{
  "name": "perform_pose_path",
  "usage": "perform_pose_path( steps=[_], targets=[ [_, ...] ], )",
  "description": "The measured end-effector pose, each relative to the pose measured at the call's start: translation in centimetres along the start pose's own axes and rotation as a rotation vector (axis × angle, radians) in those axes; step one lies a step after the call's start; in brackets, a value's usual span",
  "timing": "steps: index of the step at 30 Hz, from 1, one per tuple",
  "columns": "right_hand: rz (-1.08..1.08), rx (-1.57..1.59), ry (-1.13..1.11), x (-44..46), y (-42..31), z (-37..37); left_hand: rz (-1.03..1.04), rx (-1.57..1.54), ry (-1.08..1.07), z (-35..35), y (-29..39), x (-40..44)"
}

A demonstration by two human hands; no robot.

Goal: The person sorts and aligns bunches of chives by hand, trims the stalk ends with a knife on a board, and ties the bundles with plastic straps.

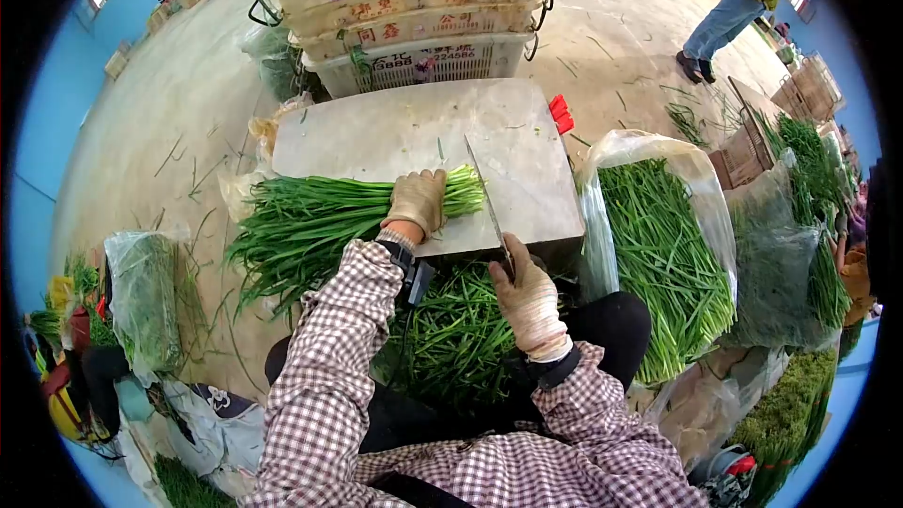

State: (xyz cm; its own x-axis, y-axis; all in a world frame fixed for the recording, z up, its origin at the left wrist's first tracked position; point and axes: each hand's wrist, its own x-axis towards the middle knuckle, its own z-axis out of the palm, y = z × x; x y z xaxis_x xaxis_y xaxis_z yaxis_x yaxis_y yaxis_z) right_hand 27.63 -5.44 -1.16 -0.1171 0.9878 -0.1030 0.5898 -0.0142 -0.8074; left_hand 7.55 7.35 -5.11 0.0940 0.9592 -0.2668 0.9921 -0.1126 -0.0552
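A bunch of garlic chives [315, 214] lies across the pale work board [404, 127], its leafy tips hanging over the left side. My left hand [417, 201], in a tan work glove, is closed around the bunch near its pale stem ends and presses it down. In my right hand [529, 303], also gloved, I grip the handle of a long, thin knife [486, 190]. Its blade points away from me and lies right beside the cut stem ends. Loose green leaves [461, 334] are heaped below the board's near edge, between my legs.
Stacked white crates [419, 66] stand behind the board. A plastic-lined container of chives [663, 259] is at my right, with more bagged greens [776, 254] beyond. A wrapped bundle [146, 301] stands at left. A red object [561, 114] sits at the board's corner. Another person [738, 5] stands back right.
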Motion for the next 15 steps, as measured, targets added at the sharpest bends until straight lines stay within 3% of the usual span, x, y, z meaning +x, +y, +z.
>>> perform_pose_path(
  steps=[3, 8, 15],
  targets=[
    [0.002, -0.05, -0.018, 0.6, 0.8, 1.3, 0.016, -0.003, 0.095, 0.5, -0.2, -0.1],
    [0.069, -0.203, -0.025, 2.8, 2.7, 4.1, 0.015, 0.004, 0.056, 0.0, 0.1, 0.0],
    [0.219, -0.297, -0.243, 7.6, 0.9, 2.6, 0.03, -0.005, -0.018, 0.5, -0.5, 2.2]
  ],
)
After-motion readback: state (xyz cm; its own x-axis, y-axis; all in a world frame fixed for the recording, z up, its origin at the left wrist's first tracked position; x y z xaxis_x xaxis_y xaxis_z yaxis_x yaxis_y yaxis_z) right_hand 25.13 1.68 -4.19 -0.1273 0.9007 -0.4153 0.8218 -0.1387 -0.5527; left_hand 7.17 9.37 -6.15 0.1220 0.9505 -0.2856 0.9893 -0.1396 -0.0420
